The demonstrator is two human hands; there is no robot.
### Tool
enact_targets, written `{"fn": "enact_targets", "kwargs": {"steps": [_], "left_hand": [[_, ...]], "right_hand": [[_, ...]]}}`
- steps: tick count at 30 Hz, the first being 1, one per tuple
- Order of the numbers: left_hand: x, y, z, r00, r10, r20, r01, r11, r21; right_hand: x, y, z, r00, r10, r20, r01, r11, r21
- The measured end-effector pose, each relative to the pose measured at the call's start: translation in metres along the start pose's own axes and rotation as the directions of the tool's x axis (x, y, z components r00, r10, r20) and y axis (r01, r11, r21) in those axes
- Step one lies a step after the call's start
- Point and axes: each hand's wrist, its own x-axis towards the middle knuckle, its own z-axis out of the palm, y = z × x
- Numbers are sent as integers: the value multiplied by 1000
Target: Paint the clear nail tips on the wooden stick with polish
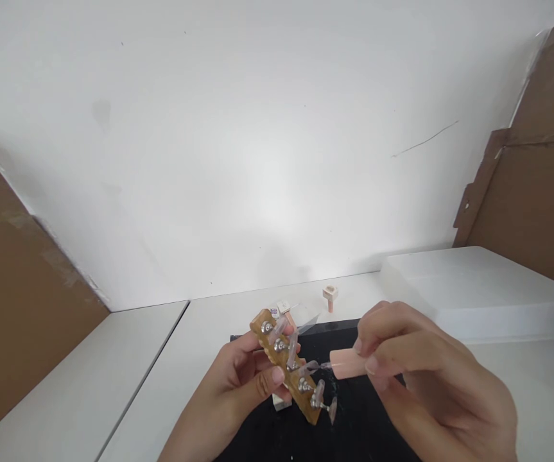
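My left hand (245, 385) grips a wooden nail-tip stand (284, 370), tilted over a black mat (354, 427). Round metal posts on the stand carry several clear-pinkish false nails (293, 348). My right hand (416, 366) pinches a nail polish brush (348, 364) by its peach-coloured cap handle. The brush's bristles meet or nearly meet a false nail at the middle of the stand; exact contact is too small to tell. A small white block-like object (281, 403) shows partly beneath my left hand.
A small bottle-like item with a white top and peach stem (330, 299) stands behind the mat. Another white-and-peach piece (284, 308) sits behind the stand. A translucent white box (479, 289) is at right. Brown cardboard panels (536, 173) flank the white wall (267, 128).
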Motion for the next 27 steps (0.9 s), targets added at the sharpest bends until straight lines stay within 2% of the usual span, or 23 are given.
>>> {"fn": "enact_targets", "kwargs": {"steps": [6,15,27], "left_hand": [[3,-3,8,1000,17,19,-17,1000,-5],[2,6,17,999,20,40,-20,1000,-5],[-9,9,11,998,-34,57,35,999,-18]], "right_hand": [[-2,-1,-5,999,24,37,-25,999,28],[6,-5,-12,994,20,110,-20,1000,-1],[5,-10,-5,997,-4,71,13,992,-125]]}}
